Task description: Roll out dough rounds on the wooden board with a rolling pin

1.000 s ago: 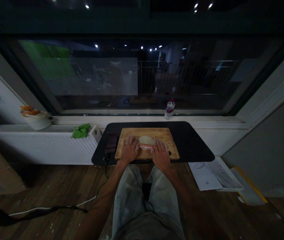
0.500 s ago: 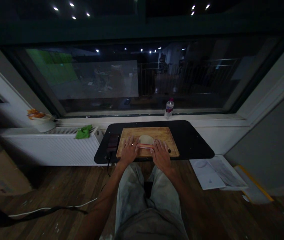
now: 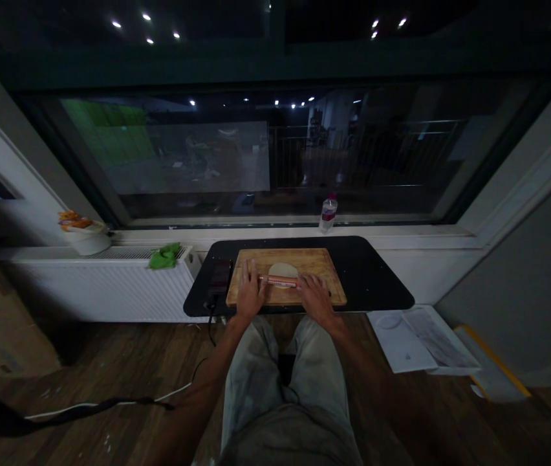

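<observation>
A flat, pale round of dough (image 3: 282, 267) lies on a wooden cutting board (image 3: 309, 257). Across its near part rests an orange-red rolling pin (image 3: 282, 281) with pale printing. My left hand (image 3: 250, 291) is at the pin's left end, fingers stretched forward and apart, thumb beside the pin; how its palm meets the pin is hidden. Over the right end, my right hand (image 3: 315, 296) has its fingers bent onto the pin, covering that end.
The board sits on a black tabletop (image 3: 370, 278), with a dark device (image 3: 220, 277) and cable at left. A water bottle (image 3: 328, 213) stands on the windowsill. A green cloth (image 3: 164, 255) and a white tub (image 3: 88, 238) are on the radiator. A white box (image 3: 421, 340) lies on the floor.
The left hand's fingers have lifted and straightened forward, and the right fingers have drawn back onto the pin. The pin sits slightly nearer the dough's middle, with more of its printing showing.
</observation>
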`<state>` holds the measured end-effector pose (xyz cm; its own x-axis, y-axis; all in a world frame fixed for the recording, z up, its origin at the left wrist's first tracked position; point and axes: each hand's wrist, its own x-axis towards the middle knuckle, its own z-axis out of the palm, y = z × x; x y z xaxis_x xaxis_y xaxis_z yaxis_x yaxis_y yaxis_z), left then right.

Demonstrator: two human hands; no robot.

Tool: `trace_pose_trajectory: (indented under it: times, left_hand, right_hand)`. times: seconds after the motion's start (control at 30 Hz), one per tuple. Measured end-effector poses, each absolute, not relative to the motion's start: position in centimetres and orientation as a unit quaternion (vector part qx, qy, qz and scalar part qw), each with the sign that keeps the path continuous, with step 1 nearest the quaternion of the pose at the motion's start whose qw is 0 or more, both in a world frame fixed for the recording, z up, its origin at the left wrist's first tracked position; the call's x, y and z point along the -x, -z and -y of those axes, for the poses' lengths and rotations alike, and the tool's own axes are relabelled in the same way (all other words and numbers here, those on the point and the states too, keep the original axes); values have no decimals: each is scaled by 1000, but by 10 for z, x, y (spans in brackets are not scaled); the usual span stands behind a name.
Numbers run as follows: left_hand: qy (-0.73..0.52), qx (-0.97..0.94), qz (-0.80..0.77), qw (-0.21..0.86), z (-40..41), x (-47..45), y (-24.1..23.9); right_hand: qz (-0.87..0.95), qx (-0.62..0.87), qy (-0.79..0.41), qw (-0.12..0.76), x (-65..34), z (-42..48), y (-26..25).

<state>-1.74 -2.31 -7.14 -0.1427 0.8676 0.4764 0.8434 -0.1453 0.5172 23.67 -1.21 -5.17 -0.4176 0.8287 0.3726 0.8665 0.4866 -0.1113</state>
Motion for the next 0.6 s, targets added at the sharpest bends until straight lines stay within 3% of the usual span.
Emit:
trace_pose_trajectory:
  times: [0.1,0.4,0.6]
  left_hand:
    - [-385,-612,-690,40,17,12,72]
    - [-185,-682,-707,13,12,-51,48]
    - [-158,-665,-730,15,2,-72,34]
  right_hand:
    - [818,542,55,185,-243,-6,47]
    - [754,622,64,199,-244,-41,45]
    - [763,612,39,205,-245,-34,49]
